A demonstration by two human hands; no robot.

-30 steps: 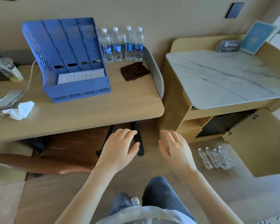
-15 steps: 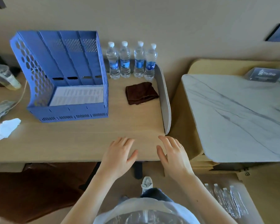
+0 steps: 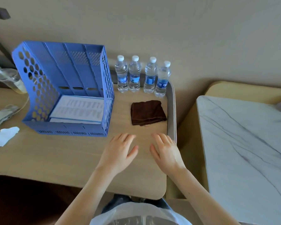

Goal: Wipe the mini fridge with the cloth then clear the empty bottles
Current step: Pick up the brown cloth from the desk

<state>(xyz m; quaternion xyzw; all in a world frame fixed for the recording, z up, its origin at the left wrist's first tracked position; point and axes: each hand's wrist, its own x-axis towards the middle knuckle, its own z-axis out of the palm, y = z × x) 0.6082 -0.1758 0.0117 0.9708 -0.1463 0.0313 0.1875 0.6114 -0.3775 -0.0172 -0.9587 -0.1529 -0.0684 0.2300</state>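
Observation:
A folded dark brown cloth (image 3: 147,112) lies on the wooden desk (image 3: 58,158) near its right end. Behind it, several clear water bottles (image 3: 143,75) with blue labels and white caps stand in a row against the wall. My left hand (image 3: 118,153) and my right hand (image 3: 166,151) hover side by side over the desk just in front of the cloth, fingers straight and spread, holding nothing. The mini fridge and the bottles on the floor are out of view.
A blue file rack (image 3: 65,88) with papers stands left of the cloth. A grey raised rim (image 3: 172,111) ends the desk on the right. A marble-topped cabinet (image 3: 243,150) stands to the right. A crumpled tissue (image 3: 3,137) and a plastic cup (image 3: 11,80) sit far left.
I have moved closer to the desk and both hands have gone forward from below the desk edge to above its top, near the cloth. The floor bottles and open cabinet dropped out of view.

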